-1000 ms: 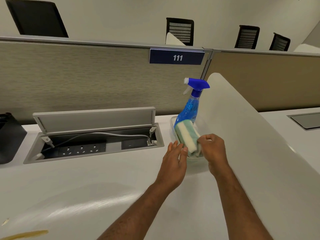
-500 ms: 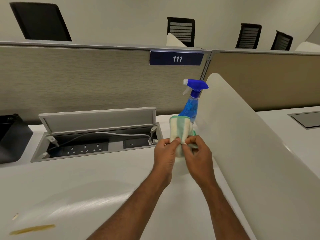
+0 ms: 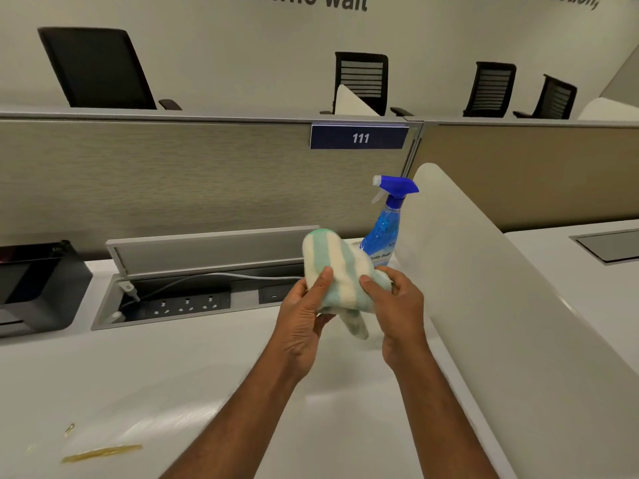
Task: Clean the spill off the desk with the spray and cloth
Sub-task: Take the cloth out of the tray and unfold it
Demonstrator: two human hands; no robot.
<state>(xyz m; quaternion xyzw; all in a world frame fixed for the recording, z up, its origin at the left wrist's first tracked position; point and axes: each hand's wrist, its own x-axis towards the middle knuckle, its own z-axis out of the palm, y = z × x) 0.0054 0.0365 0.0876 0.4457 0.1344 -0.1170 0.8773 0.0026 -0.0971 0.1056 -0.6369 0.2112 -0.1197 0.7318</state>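
Note:
A green-and-cream striped cloth [image 3: 337, 267] is held up above the white desk [image 3: 193, 368]. My left hand [image 3: 304, 316] grips its left side and my right hand [image 3: 397, 307] grips its right side, with a loose end hanging down between them. Behind the cloth stands the blue spray bottle [image 3: 383, 229] with a blue trigger head, close to the white side divider. A yellowish-brown streak of spill [image 3: 102, 452] lies on the desk at the near left, with a small spot [image 3: 69, 428] just above it.
An open cable tray [image 3: 186, 295] with sockets and a white cable sits in the desk behind my hands. A black device [image 3: 38, 285] stands at the far left. A white curved divider [image 3: 501, 288] rises on the right. A beige partition labelled 111 [image 3: 359, 137] backs the desk.
My right hand lifted the cloth from beside the bottle, my left hand joined it, and both now hold it higher and more spread out.

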